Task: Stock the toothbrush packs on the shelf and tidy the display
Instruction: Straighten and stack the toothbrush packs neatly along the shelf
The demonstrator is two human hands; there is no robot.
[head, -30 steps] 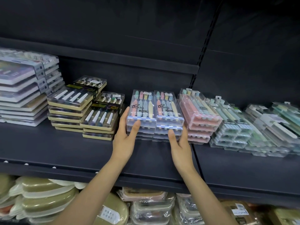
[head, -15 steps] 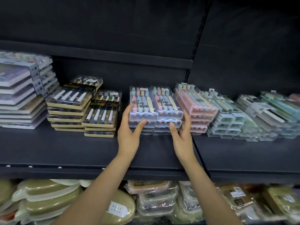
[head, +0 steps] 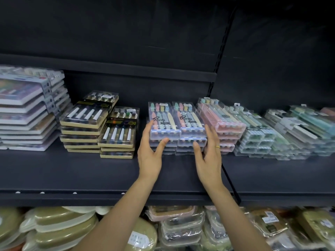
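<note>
My left hand lay against the left side of the 2 stacks of toothbrush packs, fingers straight along the edge and the thumb pressing the front. My right hand stood at their right side, fingers spread and straight, thumb touching the front, a gold ring on 1 finger. Neither hand was curled round a pack. The packs sat side by side in the middle of the dark shelf, toward its back.

Just right of them was a pink stack, then clear and green packs running to the edge. To the left stood 2 stacks of gold-trimmed boxes, and farther left a tall pile of flat white packs. The back wall was dark, with a slotted upright. On the shelf below lay wrapped olive and white containers.
</note>
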